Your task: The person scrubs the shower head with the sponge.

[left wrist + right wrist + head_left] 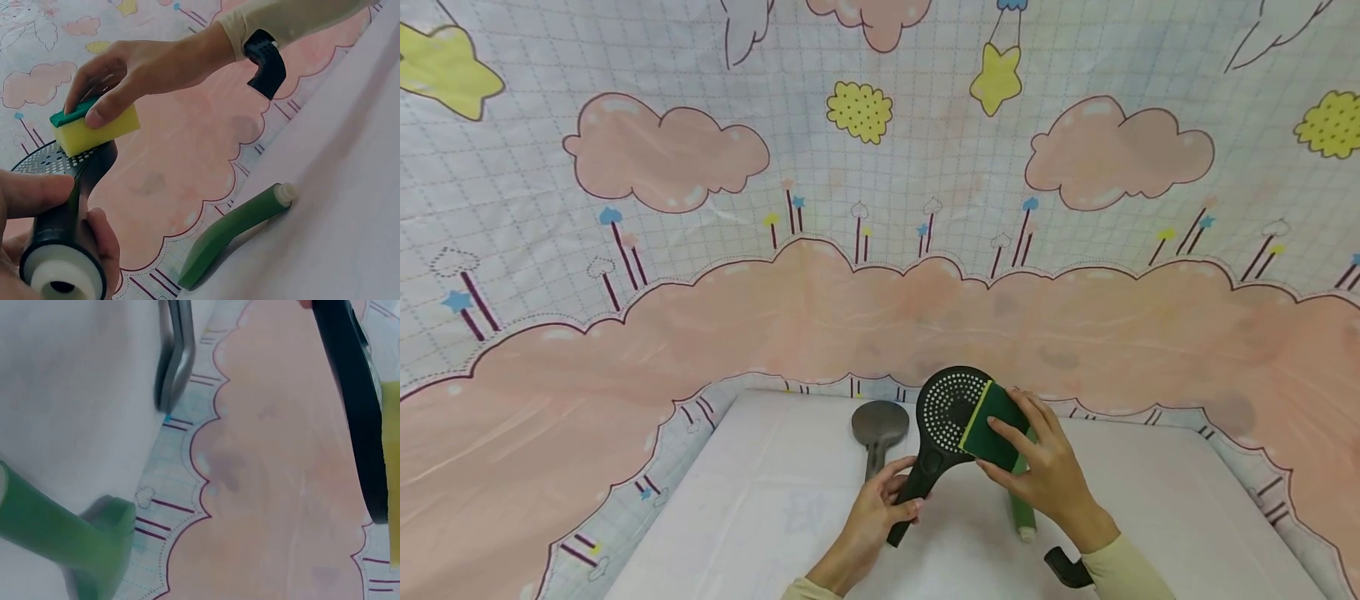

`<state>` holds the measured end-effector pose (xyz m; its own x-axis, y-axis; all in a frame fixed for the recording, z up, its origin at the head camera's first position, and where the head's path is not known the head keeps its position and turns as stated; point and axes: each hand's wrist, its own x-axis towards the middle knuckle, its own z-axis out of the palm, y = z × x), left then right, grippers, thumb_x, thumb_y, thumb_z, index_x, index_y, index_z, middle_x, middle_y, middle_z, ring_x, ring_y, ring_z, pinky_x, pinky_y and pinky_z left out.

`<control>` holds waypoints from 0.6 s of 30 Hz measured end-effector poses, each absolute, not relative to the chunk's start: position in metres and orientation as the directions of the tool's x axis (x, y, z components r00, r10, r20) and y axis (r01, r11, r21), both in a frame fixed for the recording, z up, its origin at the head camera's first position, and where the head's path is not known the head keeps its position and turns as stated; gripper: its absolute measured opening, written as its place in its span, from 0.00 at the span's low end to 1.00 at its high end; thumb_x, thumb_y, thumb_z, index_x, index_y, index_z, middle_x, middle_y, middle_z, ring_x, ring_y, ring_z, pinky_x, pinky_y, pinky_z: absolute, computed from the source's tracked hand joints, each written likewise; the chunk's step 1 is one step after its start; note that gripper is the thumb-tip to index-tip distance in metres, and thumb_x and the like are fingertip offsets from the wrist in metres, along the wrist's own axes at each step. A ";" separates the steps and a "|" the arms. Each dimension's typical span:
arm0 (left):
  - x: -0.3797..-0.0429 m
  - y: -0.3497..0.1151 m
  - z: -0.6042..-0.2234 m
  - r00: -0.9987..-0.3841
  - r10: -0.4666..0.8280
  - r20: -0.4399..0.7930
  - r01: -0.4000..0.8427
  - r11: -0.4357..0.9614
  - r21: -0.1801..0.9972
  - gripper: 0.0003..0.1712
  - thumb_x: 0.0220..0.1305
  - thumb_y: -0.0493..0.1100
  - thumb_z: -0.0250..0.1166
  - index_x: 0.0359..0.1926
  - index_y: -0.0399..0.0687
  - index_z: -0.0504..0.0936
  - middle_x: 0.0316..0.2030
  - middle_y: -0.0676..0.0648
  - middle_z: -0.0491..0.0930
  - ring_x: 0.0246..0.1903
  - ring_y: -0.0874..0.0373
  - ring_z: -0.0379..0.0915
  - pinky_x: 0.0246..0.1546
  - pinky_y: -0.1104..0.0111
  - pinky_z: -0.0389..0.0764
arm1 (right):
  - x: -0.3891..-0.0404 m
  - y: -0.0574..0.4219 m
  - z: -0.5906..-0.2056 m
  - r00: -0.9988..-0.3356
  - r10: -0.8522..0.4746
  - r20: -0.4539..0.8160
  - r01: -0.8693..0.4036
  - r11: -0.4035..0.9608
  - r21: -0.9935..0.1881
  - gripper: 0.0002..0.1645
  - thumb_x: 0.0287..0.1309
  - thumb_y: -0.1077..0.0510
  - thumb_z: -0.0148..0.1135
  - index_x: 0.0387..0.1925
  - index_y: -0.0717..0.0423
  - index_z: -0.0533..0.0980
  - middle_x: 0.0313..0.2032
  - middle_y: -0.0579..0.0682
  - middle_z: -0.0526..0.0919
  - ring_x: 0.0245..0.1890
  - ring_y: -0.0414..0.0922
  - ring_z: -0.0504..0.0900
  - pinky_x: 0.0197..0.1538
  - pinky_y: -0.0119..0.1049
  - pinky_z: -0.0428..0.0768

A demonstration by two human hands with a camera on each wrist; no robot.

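My left hand (874, 510) grips the handle of a black shower head (934, 408), raised with its dotted spray face showing. In the left wrist view, the pale threaded-looking end of its handle (59, 275) points at the camera. A green and yellow sponge (995, 432) is pinched between the thumb and fingers of my right hand (1054, 471). Its yellow side (100, 132) lies against the spray face, covering part of the holes. In the right wrist view, the shower head (353, 412) appears edge-on beside the yellow sponge strip (394, 469).
On the white table (737, 500), a grey shower head (880, 423) lies behind my left hand. A green shower head (231, 231) lies beneath my right hand. A black curved piece (1066, 568) sits at my right sleeve. Patterned cloth (880, 321) rises behind the table's far edge.
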<state>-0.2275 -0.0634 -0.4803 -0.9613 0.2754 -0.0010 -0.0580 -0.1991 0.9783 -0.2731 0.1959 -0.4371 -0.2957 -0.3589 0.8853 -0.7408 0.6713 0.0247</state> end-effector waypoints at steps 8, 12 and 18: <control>-0.231 -0.059 -0.478 -0.960 0.278 -0.010 -0.071 -0.211 0.975 0.36 0.60 0.28 0.63 0.70 0.38 0.65 0.48 0.42 0.82 0.41 0.60 0.80 0.38 0.70 0.79 | -0.267 0.190 -0.438 -0.271 -0.404 0.874 -0.779 0.625 0.048 0.32 0.59 0.30 0.59 0.46 0.51 0.84 0.62 0.66 0.74 0.60 0.61 0.71 0.74 0.26 0.53; -0.231 -0.058 -0.478 -0.951 0.310 0.004 -0.068 -0.220 0.973 0.36 0.60 0.29 0.63 0.70 0.32 0.64 0.53 0.38 0.80 0.44 0.59 0.78 0.40 0.71 0.78 | -0.267 0.189 -0.436 -0.271 -0.407 0.872 -0.787 0.615 0.043 0.31 0.59 0.31 0.59 0.46 0.51 0.84 0.62 0.65 0.74 0.60 0.61 0.71 0.74 0.25 0.54; -0.230 -0.062 -0.479 -0.943 0.334 -0.019 -0.102 -0.233 0.967 0.36 0.61 0.29 0.63 0.70 0.32 0.64 0.55 0.39 0.79 0.46 0.58 0.77 0.39 0.71 0.78 | -0.266 0.190 -0.437 -0.268 -0.407 0.873 -0.772 0.633 0.058 0.31 0.59 0.30 0.58 0.46 0.50 0.84 0.61 0.64 0.75 0.59 0.61 0.71 0.74 0.24 0.53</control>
<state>-0.2299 -0.0617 -0.4791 -0.9425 0.3335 -0.0187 -0.1017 -0.2332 0.9671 -0.2663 0.1896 -0.4367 -0.2676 -0.4070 0.8734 -0.7721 0.6328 0.0583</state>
